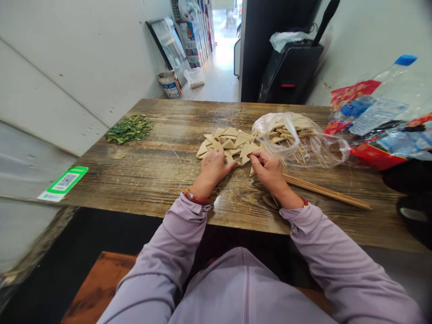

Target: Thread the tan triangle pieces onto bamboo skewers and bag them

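Note:
A pile of flat beige triangular pieces, looking like dried tofu [229, 137], lies mid-table. My left hand [215, 167] rests at its near left edge, thumb stretched out to the right and apart from the fingers; its fingertips are partly hidden against the pieces. At the pile's right side, my right hand [268, 168] is closed in a pinch. A thin bamboo skewer [274, 198] shows below its palm, and a triangular piece is at its fingertips. Whether that piece is on the skewer, I cannot tell. Beside this hand lies a bundle of bamboo skewers [327, 192].
Behind my right hand, a clear plastic bag [286, 123] holds skewered beige pieces. Bottles and red packaging [374, 153] crowd the right side. Green leafy bits [130, 129] are heaped at the far left of the wooden table [135, 180], with a QR card [65, 182] at its left edge.

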`<state>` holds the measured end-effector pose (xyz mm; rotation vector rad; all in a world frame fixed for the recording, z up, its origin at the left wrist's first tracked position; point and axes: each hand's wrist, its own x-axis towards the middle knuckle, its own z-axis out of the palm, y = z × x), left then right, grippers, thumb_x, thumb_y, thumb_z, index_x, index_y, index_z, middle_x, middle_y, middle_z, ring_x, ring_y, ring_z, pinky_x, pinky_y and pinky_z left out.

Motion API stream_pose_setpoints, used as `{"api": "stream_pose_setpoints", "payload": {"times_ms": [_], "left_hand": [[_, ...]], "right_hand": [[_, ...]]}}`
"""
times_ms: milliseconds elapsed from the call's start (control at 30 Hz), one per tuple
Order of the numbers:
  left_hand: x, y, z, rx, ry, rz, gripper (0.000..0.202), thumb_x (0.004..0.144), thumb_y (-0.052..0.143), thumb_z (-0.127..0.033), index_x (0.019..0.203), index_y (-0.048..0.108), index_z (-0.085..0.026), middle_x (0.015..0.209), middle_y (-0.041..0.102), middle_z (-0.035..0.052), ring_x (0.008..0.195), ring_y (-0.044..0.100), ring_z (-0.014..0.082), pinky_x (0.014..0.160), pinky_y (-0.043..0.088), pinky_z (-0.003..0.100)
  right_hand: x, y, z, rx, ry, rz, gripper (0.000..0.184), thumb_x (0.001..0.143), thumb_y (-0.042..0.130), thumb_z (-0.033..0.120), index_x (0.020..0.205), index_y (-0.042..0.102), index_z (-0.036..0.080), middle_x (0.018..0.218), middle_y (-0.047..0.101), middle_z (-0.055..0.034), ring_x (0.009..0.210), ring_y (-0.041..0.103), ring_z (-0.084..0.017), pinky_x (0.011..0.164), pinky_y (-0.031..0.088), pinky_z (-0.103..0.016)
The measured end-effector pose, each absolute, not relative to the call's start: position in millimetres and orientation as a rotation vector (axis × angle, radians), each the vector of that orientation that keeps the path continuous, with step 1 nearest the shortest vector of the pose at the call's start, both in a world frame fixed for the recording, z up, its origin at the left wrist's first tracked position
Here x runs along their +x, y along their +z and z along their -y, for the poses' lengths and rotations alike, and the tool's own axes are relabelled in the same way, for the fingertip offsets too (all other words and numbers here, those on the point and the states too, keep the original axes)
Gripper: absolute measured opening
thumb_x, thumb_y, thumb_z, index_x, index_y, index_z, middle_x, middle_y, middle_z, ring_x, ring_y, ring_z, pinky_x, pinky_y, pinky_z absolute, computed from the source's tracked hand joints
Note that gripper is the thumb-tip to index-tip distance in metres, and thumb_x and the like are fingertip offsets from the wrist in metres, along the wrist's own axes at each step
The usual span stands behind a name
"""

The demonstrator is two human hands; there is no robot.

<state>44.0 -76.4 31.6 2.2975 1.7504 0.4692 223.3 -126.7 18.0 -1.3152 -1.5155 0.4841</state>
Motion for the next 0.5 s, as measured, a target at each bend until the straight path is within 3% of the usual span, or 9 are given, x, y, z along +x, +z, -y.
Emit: {"api": "stream_pose_setpoints", "payload": {"times_ms": [167,300,400,500], "left_hand": [[44.5,28.8,74.3,2.269,0.480,-1.635,0.039,0.075,0.082,-0.051,0.082,0.064,-0.018,0.091,0.066,0.0112,0.090,0.064,0.0268,0.082,0.046,0.035],[43.3,21.4,67.6,2.242,0.550,-1.487,0.032,0.073,0.085,-0.038,0.082,0.061,-0.018,0.087,0.062,0.0055,0.085,0.060,0.0225,0.080,0.046,0.034],[43.8,17.6,65.4,2.267,0.599,-1.384,0.027,0.073,0.083,-0.027,0.085,0.062,-0.018,0.090,0.062,0.0048,0.087,0.058,0.0207,0.081,0.046,0.032],[45.1,16.8,67.7,2.300,0.624,-1.393,0.024,0.078,0.080,-0.030,0.091,0.064,-0.017,0.093,0.063,0.0061,0.090,0.060,0.0212,0.084,0.047,0.033]], "right_hand": [[222.3,19.1,127.5,-1.332,0.487,1.520,0.023,0.093,0.055,0.037,0.082,0.068,0.021,0.061,0.060,0.0000,0.061,0.057,-0.017,0.060,0.041,-0.028],[222.2,19.1,127.4,-1.333,0.497,1.517,0.023,0.093,0.054,0.037,0.083,0.067,0.020,0.058,0.057,0.0017,0.056,0.053,-0.015,0.058,0.039,-0.028],[222.5,18.9,126.8,-1.328,0.483,1.525,0.024,0.093,0.053,0.037,0.082,0.066,0.020,0.058,0.056,0.0019,0.055,0.052,-0.015,0.057,0.038,-0.028],[222.4,19.0,126.5,-1.323,0.475,1.528,0.025,0.093,0.053,0.038,0.082,0.066,0.020,0.059,0.059,0.0012,0.057,0.053,-0.015,0.058,0.040,-0.028]]}}
